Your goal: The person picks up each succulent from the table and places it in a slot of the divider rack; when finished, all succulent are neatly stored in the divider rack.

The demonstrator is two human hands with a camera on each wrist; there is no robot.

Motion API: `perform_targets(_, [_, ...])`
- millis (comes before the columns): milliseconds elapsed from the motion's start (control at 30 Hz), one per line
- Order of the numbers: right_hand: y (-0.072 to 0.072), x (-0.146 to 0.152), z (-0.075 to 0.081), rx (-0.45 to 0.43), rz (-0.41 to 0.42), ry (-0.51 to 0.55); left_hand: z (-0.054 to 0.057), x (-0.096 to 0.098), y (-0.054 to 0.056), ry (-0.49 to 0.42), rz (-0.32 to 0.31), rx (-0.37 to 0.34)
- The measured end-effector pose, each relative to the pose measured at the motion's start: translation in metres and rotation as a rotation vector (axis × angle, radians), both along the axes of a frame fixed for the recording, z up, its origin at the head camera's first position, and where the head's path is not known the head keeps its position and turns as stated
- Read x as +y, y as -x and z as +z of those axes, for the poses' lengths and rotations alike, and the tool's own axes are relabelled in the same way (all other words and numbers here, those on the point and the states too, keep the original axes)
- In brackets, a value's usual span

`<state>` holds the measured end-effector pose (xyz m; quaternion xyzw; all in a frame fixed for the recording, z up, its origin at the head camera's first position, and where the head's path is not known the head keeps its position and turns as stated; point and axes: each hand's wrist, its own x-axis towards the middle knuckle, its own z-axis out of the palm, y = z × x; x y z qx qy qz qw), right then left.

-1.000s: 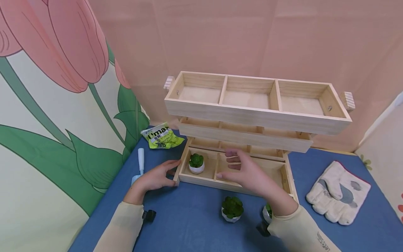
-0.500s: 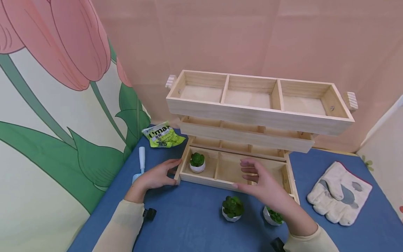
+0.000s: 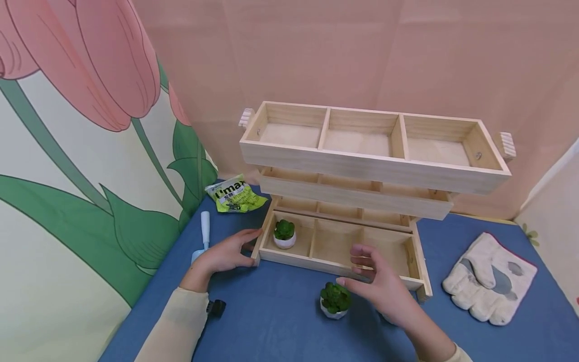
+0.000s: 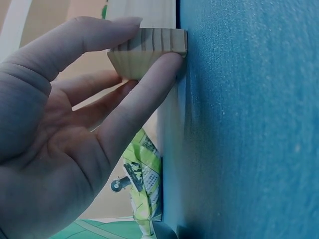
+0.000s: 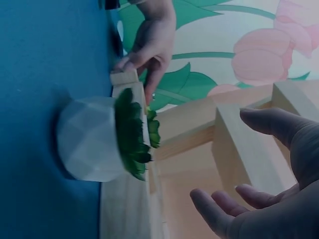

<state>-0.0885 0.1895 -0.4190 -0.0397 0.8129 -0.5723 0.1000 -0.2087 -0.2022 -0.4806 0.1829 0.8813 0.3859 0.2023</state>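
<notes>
My left hand (image 3: 228, 254) grips the front left corner of the wooden tiered planter stand (image 3: 375, 163), its thumb and fingers around the beam end (image 4: 159, 41). In the lowest tier's left compartment sits a small potted succulent (image 3: 284, 234) in a white pot. Fingers spread and holding nothing, my right hand (image 3: 384, 289) hovers in front of that tier. Just left of its thumb, a second potted succulent (image 3: 335, 300) stands upright on the blue table; its faceted white pot (image 5: 87, 139) shows in the right wrist view. A third pot is almost hidden beneath the right hand.
White work gloves (image 3: 490, 279) lie on the right of the table (image 3: 280, 322). At the left are a green bag (image 3: 237, 195) and a light blue tool (image 3: 205, 229) with a pale handle. The upper tiers overhang the lowest one.
My right hand has drawn back from above the middle compartment toward me and to the right, now covering the third succulent. The left hand keeps its grip on the stand's corner.
</notes>
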Motion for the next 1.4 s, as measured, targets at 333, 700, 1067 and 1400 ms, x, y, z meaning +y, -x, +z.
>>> perform_targets(333, [-0.013, -0.006, -0.028, -0.050, -0.011, -0.014, 0.001, 0.000, -0.001, -0.006, 0.005, -0.007])
perform_targets(700, [-0.022, -0.010, -0.055, -0.071, 0.029, -0.034, 0.001, -0.001, -0.002, -0.009, 0.014, -0.008])
perform_targets(1067, [-0.023, -0.010, -0.067, -0.097, 0.032, -0.105, 0.000, 0.002, 0.000, -0.011, 0.017, -0.018])
perform_targets(1400, [-0.021, -0.010, -0.073, -0.119, 0.057, -0.140, -0.001, 0.000, 0.000, -0.015, -0.001, -0.006])
